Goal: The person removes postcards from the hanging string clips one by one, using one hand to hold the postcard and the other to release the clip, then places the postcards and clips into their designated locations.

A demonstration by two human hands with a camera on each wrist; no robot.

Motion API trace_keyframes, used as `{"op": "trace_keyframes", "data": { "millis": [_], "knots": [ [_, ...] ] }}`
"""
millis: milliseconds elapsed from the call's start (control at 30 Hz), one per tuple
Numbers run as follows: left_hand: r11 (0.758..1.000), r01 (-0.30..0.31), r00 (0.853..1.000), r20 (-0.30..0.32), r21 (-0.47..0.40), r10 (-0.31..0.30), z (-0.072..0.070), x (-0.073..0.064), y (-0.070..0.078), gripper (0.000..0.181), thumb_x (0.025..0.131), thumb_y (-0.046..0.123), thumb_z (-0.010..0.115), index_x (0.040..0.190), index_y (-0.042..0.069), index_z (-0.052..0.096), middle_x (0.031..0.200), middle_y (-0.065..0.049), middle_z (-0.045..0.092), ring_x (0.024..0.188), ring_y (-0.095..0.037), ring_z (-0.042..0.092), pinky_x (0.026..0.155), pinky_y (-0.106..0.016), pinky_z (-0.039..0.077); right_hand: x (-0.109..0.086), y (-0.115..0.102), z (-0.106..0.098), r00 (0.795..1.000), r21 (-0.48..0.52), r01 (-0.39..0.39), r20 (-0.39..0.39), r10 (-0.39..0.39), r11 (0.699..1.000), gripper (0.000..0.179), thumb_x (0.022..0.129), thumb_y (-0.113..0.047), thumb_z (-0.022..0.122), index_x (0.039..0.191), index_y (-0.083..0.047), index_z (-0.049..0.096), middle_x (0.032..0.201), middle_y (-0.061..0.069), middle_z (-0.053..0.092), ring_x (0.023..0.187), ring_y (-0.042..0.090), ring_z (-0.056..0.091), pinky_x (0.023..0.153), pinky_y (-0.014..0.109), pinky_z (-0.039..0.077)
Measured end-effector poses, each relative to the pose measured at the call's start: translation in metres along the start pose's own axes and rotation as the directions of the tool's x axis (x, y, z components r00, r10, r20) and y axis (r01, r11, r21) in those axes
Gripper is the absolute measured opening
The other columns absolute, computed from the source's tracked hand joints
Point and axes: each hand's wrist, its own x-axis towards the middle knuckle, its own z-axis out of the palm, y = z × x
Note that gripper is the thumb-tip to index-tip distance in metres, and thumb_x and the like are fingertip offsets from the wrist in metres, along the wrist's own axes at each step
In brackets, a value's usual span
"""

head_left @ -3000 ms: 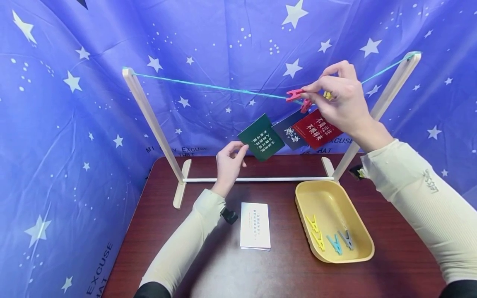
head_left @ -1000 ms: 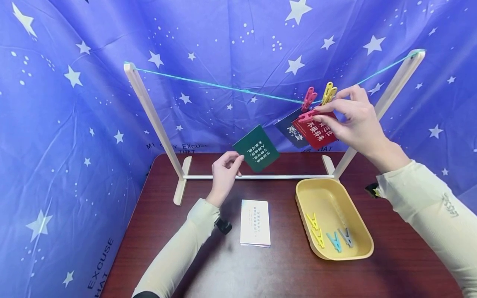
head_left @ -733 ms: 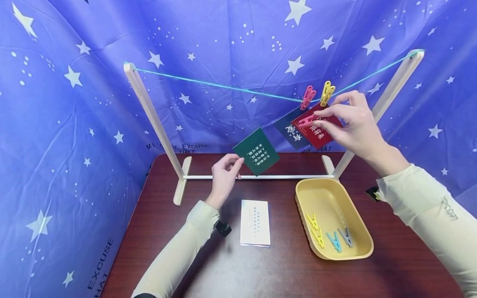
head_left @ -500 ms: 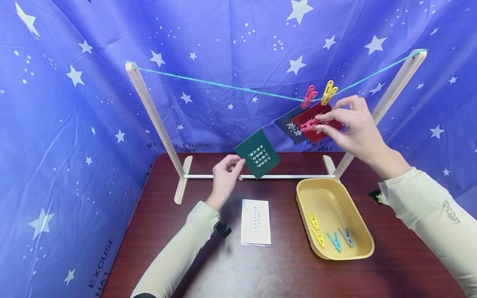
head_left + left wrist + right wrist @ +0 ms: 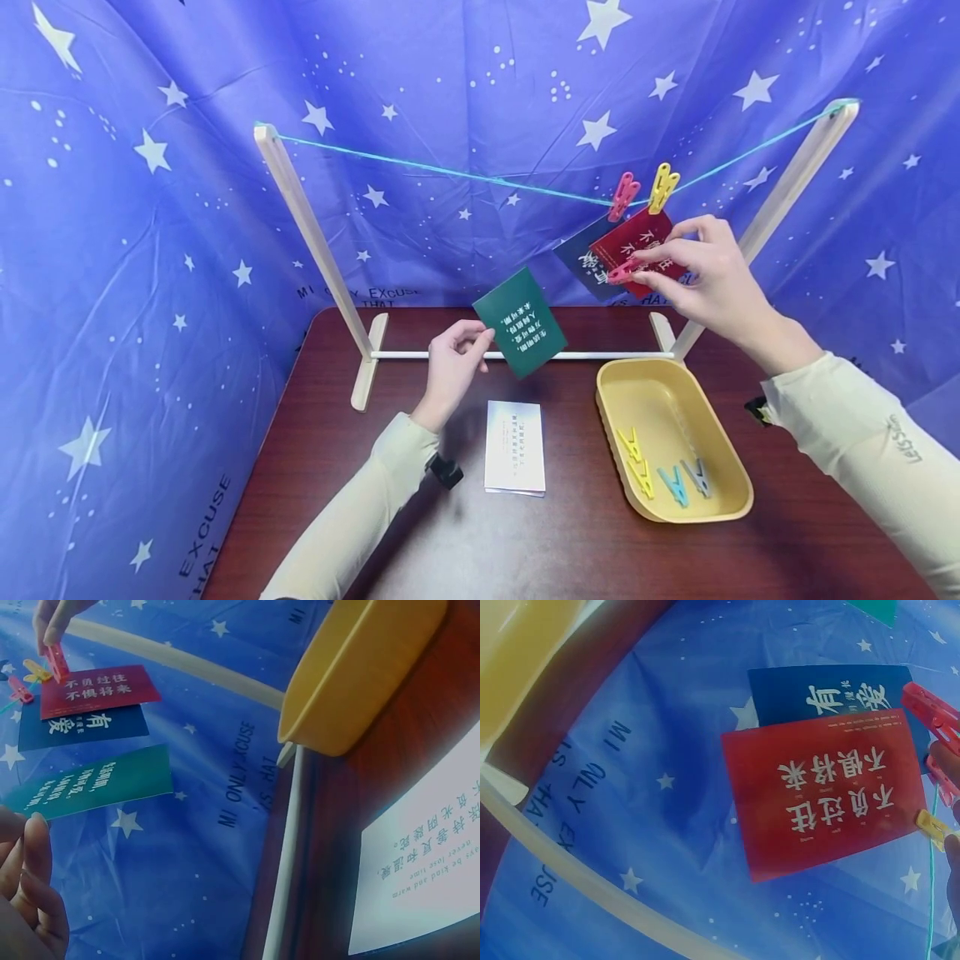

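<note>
My left hand (image 5: 453, 362) pinches a dark green card (image 5: 522, 323) by its left edge, holding it tilted in the air below the cord. Between thumb and fingertips of my right hand (image 5: 716, 287) is a pink clothespin (image 5: 622, 272), in front of the hanging cards in the head view. A red card (image 5: 622, 242) hangs from the turquoise cord (image 5: 450, 173) by a yellow clothespin (image 5: 663, 188). Partly behind it, a dark blue card (image 5: 573, 260) hangs from another pink clothespin (image 5: 624, 197). The right wrist view shows the red card (image 5: 825, 795) overlapping the blue one.
Wooden posts (image 5: 315, 242) hold up the cord, joined low down by a white rod (image 5: 405, 356). A yellow tray (image 5: 660, 392) at the right contains several clothespins (image 5: 673, 486). White cards (image 5: 514, 446) lie stacked on the brown table (image 5: 360, 492). A blue starry curtain hangs behind.
My right hand has come down from the cord with the pink clothespin, to in front of the red card. The left hand has lowered the green card a little.
</note>
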Motion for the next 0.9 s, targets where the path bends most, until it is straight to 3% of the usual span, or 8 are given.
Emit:
{"op": "trace_keyframes", "data": {
  "millis": [100, 367, 600, 900],
  "knots": [
    [1.0, 0.005, 1.0, 0.0, -0.006, -0.005, -0.001, -0.005, 0.01, 0.011, 0.095, -0.007, 0.069, 0.102, -0.015, 0.068, 0.092, -0.032, 0.072, 0.049, -0.007, 0.053, 0.049, -0.018, 0.043, -0.003, 0.001, 0.002, 1.0, -0.008, 0.009, 0.005, -0.009, 1.0, 0.07, 0.097, -0.065, 0.06, 0.099, 0.002, 0.08, 0.074, 0.009, 0.064, 0.097, 0.037, 0.049, 0.088, 0.041, 0.028],
    [1.0, 0.0, 1.0, 0.012, 0.007, -0.001, -0.003, -0.01, 0.003, 0.01, 0.095, -0.006, 0.068, 0.101, -0.013, 0.069, 0.088, -0.027, 0.073, 0.048, -0.008, 0.053, 0.048, -0.02, 0.045, -0.018, 0.002, 0.004, 0.998, -0.018, -0.034, 0.057, 0.035, 0.999, 0.073, 0.097, -0.067, 0.058, 0.102, 0.002, 0.079, 0.085, 0.014, 0.069, 0.097, 0.038, 0.049, 0.086, 0.048, 0.03],
    [0.998, 0.065, 0.997, 0.03, 0.02, -0.065, -0.005, -0.016, 0.009, 0.012, 0.095, -0.007, 0.068, 0.104, -0.015, 0.07, 0.093, -0.036, 0.07, 0.048, -0.009, 0.049, 0.05, -0.017, 0.042, -0.032, 0.005, 0.009, 0.993, -0.014, -0.075, 0.093, 0.076, 0.997, 0.075, 0.094, -0.071, 0.058, 0.103, 0.0, 0.08, 0.081, 0.01, 0.067, 0.098, 0.036, 0.049, 0.084, 0.052, 0.032],
    [0.995, 0.096, 0.994, 0.056, 0.035, -0.097, -0.008, -0.022, 0.006, 0.015, 0.095, -0.006, 0.068, 0.107, -0.015, 0.071, 0.093, -0.039, 0.068, 0.047, -0.008, 0.045, 0.048, -0.016, 0.036, -0.05, 0.009, 0.015, 0.988, -0.002, -0.11, 0.105, 0.11, 0.994, 0.073, 0.093, -0.073, 0.057, 0.1, -0.004, 0.081, 0.077, 0.005, 0.063, 0.096, 0.032, 0.048, 0.083, 0.051, 0.032]
  ]
}}
